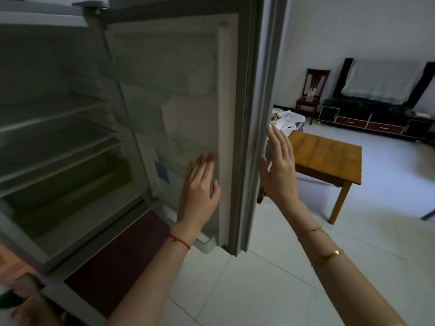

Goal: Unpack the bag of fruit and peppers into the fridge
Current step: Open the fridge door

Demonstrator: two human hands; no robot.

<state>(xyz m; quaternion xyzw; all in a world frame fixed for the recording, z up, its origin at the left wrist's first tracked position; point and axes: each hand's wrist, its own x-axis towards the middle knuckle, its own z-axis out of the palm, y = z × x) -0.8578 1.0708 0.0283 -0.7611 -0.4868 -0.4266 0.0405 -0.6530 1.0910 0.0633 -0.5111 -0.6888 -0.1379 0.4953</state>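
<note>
Handling the door: the fridge door (179,109) stands swung wide, and both hands are at its free edge, so the step in hand looks to be setting or steadying the door before loading.
Left hand: the left hand (200,187) lies flat on the inner face of the door, low down by the pale gasket (227,137); its grip is open, fingers spread, holding nothing.
Right hand: the right hand (280,165) is just beyond the door's outer edge, palm turned toward it; the grip is open and empty, and whether it touches the edge I cannot tell.
Fridge: the fridge cabinet (58,142), left of the door, shows bare shelves and a low greenish drawer (70,198).
Bag of fruit and peppers: probably the blurred red and green shapes (14,300) well below and left of the door, at the corner of the view; no bag can be made out clearly.
Doing it well: press with flat palms rather than hooking the gasket, push the door fully clear so it does not drift back, then turn down to the produce.
Risk: the wooden coffee table (327,156) sits near the door on its far side, so a hard swing could reach it.
</note>
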